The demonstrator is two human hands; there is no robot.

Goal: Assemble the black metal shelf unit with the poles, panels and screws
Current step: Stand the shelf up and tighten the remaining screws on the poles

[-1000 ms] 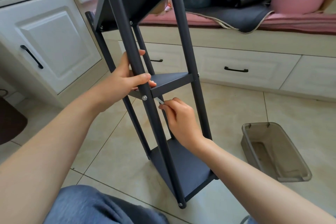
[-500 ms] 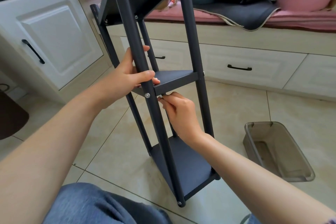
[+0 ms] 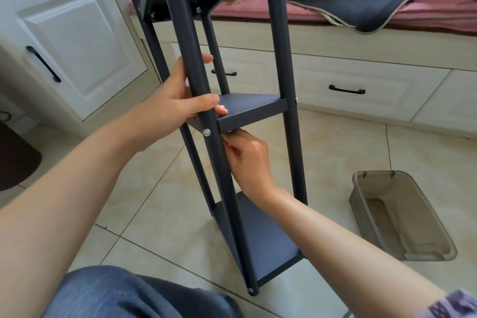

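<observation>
On the tiled floor (image 3: 335, 152): shelf unit (image 3: 260, 237) standing upright, both hands at the middle panel (image 3: 247, 108).

Left arm reaches forward from lower left; left hand (image 3: 170, 111) grips the front pole (image 3: 227, 188) just above the screw (image 3: 206, 132), thumb across the pole, fingertips on the panel. Right arm extends from lower right between the poles; right hand (image 3: 247, 160) is under the panel's front edge, fingers curled and pinched together; what they hold is hidden. A grey plastic bin (image 3: 402, 217) lies near, to the right.
</observation>
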